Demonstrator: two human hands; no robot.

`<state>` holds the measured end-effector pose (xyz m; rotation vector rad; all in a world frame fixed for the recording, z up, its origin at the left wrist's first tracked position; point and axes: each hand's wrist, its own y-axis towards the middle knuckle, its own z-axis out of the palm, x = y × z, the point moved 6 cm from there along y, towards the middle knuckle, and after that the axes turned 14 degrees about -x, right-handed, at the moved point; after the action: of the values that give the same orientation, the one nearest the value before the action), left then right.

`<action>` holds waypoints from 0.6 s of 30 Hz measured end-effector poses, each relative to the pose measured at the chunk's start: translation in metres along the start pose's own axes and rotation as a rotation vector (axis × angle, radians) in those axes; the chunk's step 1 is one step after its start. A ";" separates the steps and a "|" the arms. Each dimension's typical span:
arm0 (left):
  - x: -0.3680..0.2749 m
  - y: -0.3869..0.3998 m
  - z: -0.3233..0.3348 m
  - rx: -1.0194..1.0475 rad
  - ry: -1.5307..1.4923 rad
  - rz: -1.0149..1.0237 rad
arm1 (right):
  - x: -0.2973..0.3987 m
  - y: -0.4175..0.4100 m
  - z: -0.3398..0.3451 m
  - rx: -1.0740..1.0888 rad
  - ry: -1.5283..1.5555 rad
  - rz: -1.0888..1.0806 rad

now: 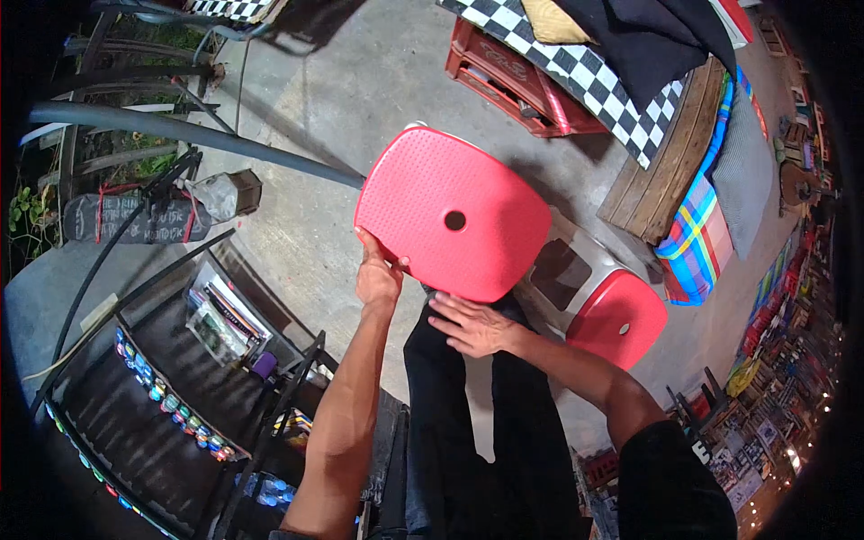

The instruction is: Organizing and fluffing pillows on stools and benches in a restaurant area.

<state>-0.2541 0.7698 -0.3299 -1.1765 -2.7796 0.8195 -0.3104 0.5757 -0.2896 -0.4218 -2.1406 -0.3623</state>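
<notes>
A red plastic stool (418, 182) with a white rim and a round hole in its dimpled top stands out in front of me. My left hand (379, 273) grips the near left edge of the seat, thumb and fingers around it. Just below the seat's near edge, my right hand (472, 325) lies with spread fingers over my dark trousers at the knee, holding nothing. A second red-topped stool (617, 317) with white legs is tipped on the floor to the right.
A checkered table (580, 61) with a red crate (503, 74) beneath stands ahead right, beside a wooden bench (668, 169). At left are a grey pole (202, 138), a paper-like container (223, 192) and a dark shelf rack (182, 378) holding books.
</notes>
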 end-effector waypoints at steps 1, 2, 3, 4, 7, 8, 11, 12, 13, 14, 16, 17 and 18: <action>-0.001 0.001 -0.002 -0.023 0.014 -0.006 | -0.011 0.001 -0.013 -0.110 -0.104 0.058; 0.001 0.001 -0.008 -0.046 0.039 -0.017 | -0.017 0.007 -0.030 -0.224 -0.198 0.115; -0.003 0.000 -0.008 0.013 0.077 -0.072 | -0.032 0.005 -0.050 -0.314 -0.274 0.216; -0.006 0.000 -0.006 0.016 0.075 -0.072 | -0.053 0.002 -0.066 -0.345 -0.356 0.354; -0.012 -0.001 -0.006 0.034 0.068 -0.105 | -0.086 -0.013 -0.102 -0.447 -0.477 0.540; -0.010 0.000 -0.006 0.030 0.072 -0.107 | -0.090 -0.017 -0.097 -0.331 -0.442 0.504; 0.002 0.003 0.001 -0.006 0.040 -0.140 | -0.075 -0.030 -0.080 -0.151 -0.334 0.355; 0.000 0.002 0.002 -0.005 0.038 -0.139 | -0.062 -0.038 -0.072 -0.084 -0.268 0.246; -0.003 0.001 0.001 -0.056 0.030 -0.108 | -0.062 -0.048 -0.069 -0.134 0.005 0.365; -0.009 0.001 0.001 -0.107 0.023 -0.078 | -0.063 -0.058 -0.064 -0.183 0.281 0.479; -0.015 -0.004 0.006 -0.026 -0.040 -0.155 | -0.066 -0.061 -0.087 -0.433 0.649 1.043; -0.021 -0.005 0.004 -0.144 0.052 -0.084 | -0.074 -0.065 -0.092 -0.601 0.948 1.154; -0.024 -0.007 0.005 -0.255 0.148 -0.015 | -0.082 -0.067 -0.096 -0.767 1.256 1.256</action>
<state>-0.2426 0.7469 -0.3266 -1.1920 -2.8251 0.3661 -0.2252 0.4628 -0.3110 -1.3762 -0.2458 -0.4761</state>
